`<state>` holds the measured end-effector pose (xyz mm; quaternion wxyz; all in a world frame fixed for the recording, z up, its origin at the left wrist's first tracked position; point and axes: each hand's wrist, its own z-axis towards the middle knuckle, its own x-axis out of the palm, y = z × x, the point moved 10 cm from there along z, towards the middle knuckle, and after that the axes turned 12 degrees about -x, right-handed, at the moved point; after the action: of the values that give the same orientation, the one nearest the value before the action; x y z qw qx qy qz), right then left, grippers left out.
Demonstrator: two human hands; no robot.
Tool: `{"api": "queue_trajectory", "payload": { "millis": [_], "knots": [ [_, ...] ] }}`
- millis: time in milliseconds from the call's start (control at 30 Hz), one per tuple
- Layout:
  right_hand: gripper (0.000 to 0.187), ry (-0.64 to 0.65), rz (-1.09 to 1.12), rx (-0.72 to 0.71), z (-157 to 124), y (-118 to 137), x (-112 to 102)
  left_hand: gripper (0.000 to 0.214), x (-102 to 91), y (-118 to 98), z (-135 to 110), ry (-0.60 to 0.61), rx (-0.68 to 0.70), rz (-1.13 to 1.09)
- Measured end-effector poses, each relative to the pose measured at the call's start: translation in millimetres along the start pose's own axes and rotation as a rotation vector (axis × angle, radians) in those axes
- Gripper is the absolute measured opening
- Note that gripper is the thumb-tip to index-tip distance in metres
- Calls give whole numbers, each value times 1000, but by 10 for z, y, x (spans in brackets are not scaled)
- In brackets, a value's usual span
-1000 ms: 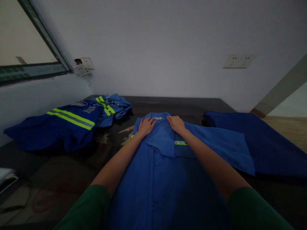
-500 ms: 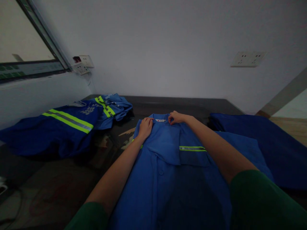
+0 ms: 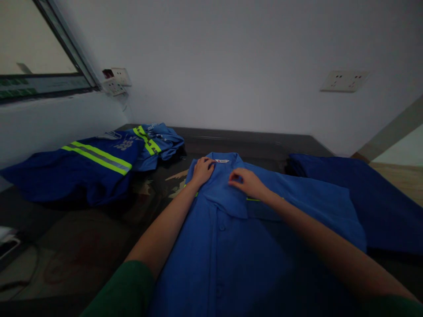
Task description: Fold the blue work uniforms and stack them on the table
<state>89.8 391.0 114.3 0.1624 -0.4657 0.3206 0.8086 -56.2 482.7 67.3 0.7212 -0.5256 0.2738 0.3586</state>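
Note:
A blue work jacket (image 3: 228, 255) lies spread front side up before me, with its collar at the far end. A small white label (image 3: 222, 161) shows inside the neck, and one front flap lies folded over the chest. On the left side of the collar rests my left hand (image 3: 202, 171), its fingers bent over the cloth without a visible grip. My right hand (image 3: 249, 182) is above the right chest, below the collar. Its fingers are loosely curled with a gap to the thumb, and nothing shows between them.
Dark blue clothing with reflective bands (image 3: 95, 169) lies bunched at the left. Folded dark blue cloth (image 3: 360, 193) sits at the right. The dark table (image 3: 244, 140) meets a wall with sockets (image 3: 344, 81). A white device with a cable (image 3: 8, 242) is at the left edge.
My right hand has come off the right side of the collar and moved down toward me over the chest. My left hand stays at the collar's left side.

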Motion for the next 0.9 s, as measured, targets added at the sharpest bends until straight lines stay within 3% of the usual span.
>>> {"api": "queue_trajectory", "payload": {
  "millis": [67, 133, 300, 433, 600, 767, 900],
  "knots": [
    [20, 73, 25, -46, -240, 417, 110, 25, 11, -43, -12, 7, 33, 24],
    [28, 137, -85, -76, -429, 717, 213, 24, 15, -73, -21, 7, 49, 45],
    [34, 178, -498, -190, -526, 1021, 410, 18, -6, -79, -16, 3, 24, 51],
    [26, 115, -604, -354, -408, 1129, 457, 17, -16, -23, -7, 10, -44, 70],
    [25, -20, -605, -259, -321, 1110, 219, 27, 41, -65, -56, 25, -29, 161],
    [21, 191, -566, -117, -435, 1059, 414, 53, 98, -183, -124, 44, -4, 221],
    [25, 222, -515, -3, -500, 1071, 483, 46, -171, -385, -199, -90, 72, 125]
  ]
}}
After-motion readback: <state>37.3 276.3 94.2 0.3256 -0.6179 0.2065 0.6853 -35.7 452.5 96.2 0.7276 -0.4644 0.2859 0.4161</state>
